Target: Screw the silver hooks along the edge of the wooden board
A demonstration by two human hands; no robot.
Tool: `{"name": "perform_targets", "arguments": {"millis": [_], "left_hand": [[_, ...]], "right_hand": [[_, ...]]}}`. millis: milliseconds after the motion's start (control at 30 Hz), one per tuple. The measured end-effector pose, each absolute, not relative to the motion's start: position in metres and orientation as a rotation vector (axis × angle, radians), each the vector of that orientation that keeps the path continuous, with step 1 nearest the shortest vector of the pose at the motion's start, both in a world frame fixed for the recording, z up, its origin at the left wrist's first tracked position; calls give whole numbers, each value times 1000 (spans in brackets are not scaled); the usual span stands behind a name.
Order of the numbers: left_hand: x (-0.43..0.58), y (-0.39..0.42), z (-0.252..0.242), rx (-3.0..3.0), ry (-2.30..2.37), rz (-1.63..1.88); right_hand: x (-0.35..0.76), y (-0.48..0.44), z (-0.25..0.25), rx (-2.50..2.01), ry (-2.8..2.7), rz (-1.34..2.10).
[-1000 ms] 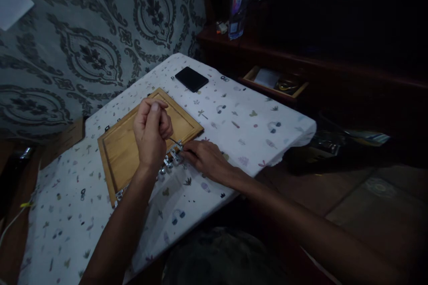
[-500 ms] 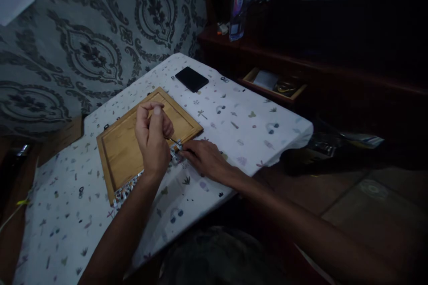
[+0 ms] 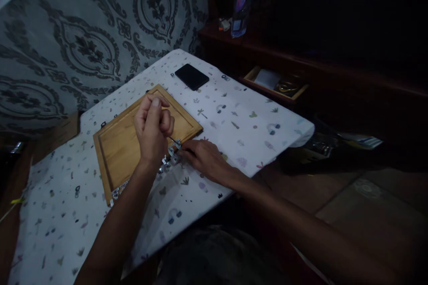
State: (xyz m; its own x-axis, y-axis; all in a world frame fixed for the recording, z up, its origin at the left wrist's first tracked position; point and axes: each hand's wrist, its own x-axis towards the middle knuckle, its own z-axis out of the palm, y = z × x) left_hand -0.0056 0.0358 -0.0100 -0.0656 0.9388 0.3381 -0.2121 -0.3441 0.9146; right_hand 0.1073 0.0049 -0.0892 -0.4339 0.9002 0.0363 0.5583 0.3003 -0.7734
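"Golden-brown wood comes up first on my feed. Where's that board (image 3: 118,142)?"

"Flat on the patterned white tablecloth (image 3: 234,102), with a row of silvery metal clips (image 3: 173,153) along its near edge. The left forearm hides part of that row from me."

"And the left hand (image 3: 151,127)?"

"Curled into a fist above the board, closed around a thin dark rod (image 3: 173,140) that reaches the clips near the right corner."

"What do I have of the right hand (image 3: 205,158)?"

"Fingers narrow, right at the end clip. From here I can't tell whether they pinch it or just touch it."

"Anything around them?"

"A black phone (image 3: 191,76) lies beyond the board, apart from both hands; farther off, a clear bottle (image 3: 240,11) stands upright."
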Motion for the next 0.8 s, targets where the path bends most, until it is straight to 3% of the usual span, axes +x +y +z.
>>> {"name": "perform_targets", "arguments": {"millis": [800], "left_hand": [[1, 29, -9, 1263, 924, 1665]], "right_hand": [[108, 4, -86, -1300, -2125, 942]]}}
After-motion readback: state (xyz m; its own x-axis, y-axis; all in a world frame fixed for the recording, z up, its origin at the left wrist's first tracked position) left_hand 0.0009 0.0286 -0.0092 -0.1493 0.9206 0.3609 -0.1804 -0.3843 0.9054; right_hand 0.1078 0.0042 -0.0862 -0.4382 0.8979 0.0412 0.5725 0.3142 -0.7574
